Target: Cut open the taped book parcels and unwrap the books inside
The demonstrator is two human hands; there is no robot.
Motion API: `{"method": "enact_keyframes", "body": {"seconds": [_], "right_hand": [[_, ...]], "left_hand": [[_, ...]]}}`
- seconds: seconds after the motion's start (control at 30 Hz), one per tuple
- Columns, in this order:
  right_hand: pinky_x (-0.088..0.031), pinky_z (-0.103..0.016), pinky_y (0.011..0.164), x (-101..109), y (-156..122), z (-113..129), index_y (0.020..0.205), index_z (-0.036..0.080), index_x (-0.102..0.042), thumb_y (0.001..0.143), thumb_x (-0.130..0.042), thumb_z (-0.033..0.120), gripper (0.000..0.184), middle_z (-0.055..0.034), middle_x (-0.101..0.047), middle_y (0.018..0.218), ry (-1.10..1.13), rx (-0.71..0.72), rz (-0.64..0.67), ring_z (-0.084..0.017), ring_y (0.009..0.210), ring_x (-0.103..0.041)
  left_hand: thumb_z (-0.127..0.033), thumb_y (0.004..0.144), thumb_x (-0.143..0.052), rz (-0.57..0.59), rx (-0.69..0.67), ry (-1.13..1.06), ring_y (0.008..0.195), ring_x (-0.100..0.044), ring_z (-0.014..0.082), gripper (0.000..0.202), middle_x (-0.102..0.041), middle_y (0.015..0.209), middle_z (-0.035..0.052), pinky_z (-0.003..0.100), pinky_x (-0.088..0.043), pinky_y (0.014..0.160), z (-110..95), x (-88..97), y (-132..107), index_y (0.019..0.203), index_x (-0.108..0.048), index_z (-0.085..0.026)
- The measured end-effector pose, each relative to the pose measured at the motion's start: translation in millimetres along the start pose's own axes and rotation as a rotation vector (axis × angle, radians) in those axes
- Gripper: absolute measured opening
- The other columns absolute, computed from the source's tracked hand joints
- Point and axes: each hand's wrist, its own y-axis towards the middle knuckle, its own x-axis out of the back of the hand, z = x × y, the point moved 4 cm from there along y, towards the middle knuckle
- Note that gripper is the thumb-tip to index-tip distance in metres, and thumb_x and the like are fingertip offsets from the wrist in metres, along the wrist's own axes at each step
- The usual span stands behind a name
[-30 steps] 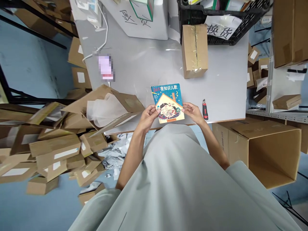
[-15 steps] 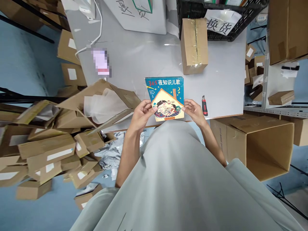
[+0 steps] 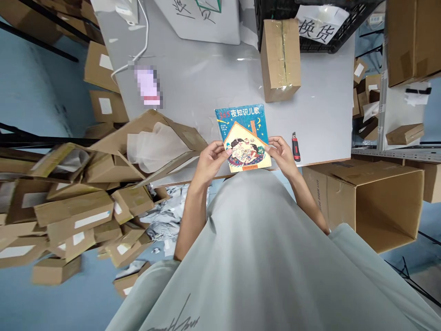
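Note:
Between my two hands is a picture book (image 3: 243, 137) with a blue and yellow cover, its front facing up at me near the table's front edge. My left hand (image 3: 212, 161) pinches its left side, thumb on the cover and fingers behind. On the opposite side my right hand (image 3: 279, 152) grips it the same way. To the right of that hand lies a red and black box cutter (image 3: 296, 147). An opened cardboard box (image 3: 186, 133) with white foam wrap (image 3: 148, 146) sits left of my left hand.
A taped carton (image 3: 281, 62) stands on the grey table (image 3: 193, 78) before a black crate (image 3: 319, 34). A phone (image 3: 148, 86), blurred out, lies at the left with a white cable. Discarded boxes (image 3: 76, 211) heap on the left floor; a large open carton (image 3: 387, 202) is at right.
The book has tilted slightly anticlockwise, and its cover faces me more squarely. Both hands keep their hold on it. The whole view has shifted a little to the right and up.

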Motion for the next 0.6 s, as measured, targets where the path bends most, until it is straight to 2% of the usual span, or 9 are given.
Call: {"method": "enact_keyframes", "body": {"seconds": [0.1,0.17,0.23,0.3,0.4,0.5,0.6], "right_hand": [[-0.062,-0.038,0.091,-4,-2,6,0.114,0.03,-0.061,0.085,-0.083,0.076,0.059,-0.0052,-0.069,0.118,-0.011,0.008,-0.005,-0.021,0.097,-0.07],[-0.061,-0.036,0.09,-10,-2,8,0.113,0.029,-0.06,0.084,-0.085,0.075,0.06,-0.0046,-0.068,0.118,-0.028,0.018,-0.008,-0.019,0.092,-0.069],[-0.061,-0.033,0.086,-19,-1,8,0.111,0.029,-0.057,0.081,-0.088,0.073,0.061,-0.0035,-0.066,0.117,-0.038,0.017,-0.003,-0.018,0.091,-0.068],[-0.06,-0.031,0.082,-31,0,6,0.108,0.029,-0.055,0.078,-0.091,0.072,0.063,-0.0024,-0.064,0.113,-0.032,0.001,0.045,-0.019,0.096,-0.068],[-0.061,-0.031,0.084,-47,2,4,0.101,0.029,-0.052,0.076,-0.092,0.073,0.064,-0.0009,-0.063,0.107,0.003,-0.024,0.153,-0.021,0.106,-0.066],[-0.063,-0.032,0.085,-54,4,0,0.097,0.029,-0.052,0.076,-0.092,0.075,0.065,-0.0001,-0.062,0.105,0.03,-0.046,0.192,-0.021,0.108,-0.064],[-0.063,-0.032,0.085,-56,4,-5,0.096,0.029,-0.053,0.075,-0.092,0.075,0.064,0.0002,-0.062,0.104,0.029,-0.072,0.205,-0.021,0.108,-0.065]], "left_hand": [[-0.068,0.08,-0.091,0.007,-0.01,0.033,0.112,-0.077,0.0295,0.063,-0.083,0.115,0.0109,0.041,-0.063,0.1,9,-0.5,4,0.117,-0.078,-0.019],[-0.067,0.079,-0.092,0.031,-0.005,0.046,0.121,-0.076,0.0327,0.072,-0.081,0.126,0.0125,0.046,-0.062,0.107,18,-4.7,7,0.13,-0.076,-0.019],[-0.064,0.072,-0.098,0.06,0.022,0.04,0.13,-0.073,0.0351,0.093,-0.076,0.139,0.0149,0.05,-0.059,0.115,28,-10.2,11,0.148,-0.067,-0.02],[-0.062,0.065,-0.103,0.108,0.05,0.021,0.14,-0.068,0.0373,0.12,-0.069,0.152,0.0177,0.053,-0.054,0.121,37,-15.9,14,0.165,-0.05,-0.024],[-0.064,0.057,-0.106,0.243,0.033,-0.009,0.157,-0.052,0.0421,0.143,-0.05,0.172,0.0191,0.055,-0.048,0.127,42,-24.1,13,0.175,-0.033,-0.031],[-0.068,0.056,-0.105,0.318,0.014,-0.022,0.166,-0.037,0.0453,0.146,-0.034,0.182,0.0172,0.056,-0.043,0.131,42,-28.4,10,0.176,-0.029,-0.035],[-0.067,0.062,-0.103,0.302,0.062,-0.041,0.167,-0.036,0.044,0.141,-0.034,0.181,0.0169,0.057,-0.042,0.131,44,-29.3,8,0.177,-0.027,-0.036]]}}
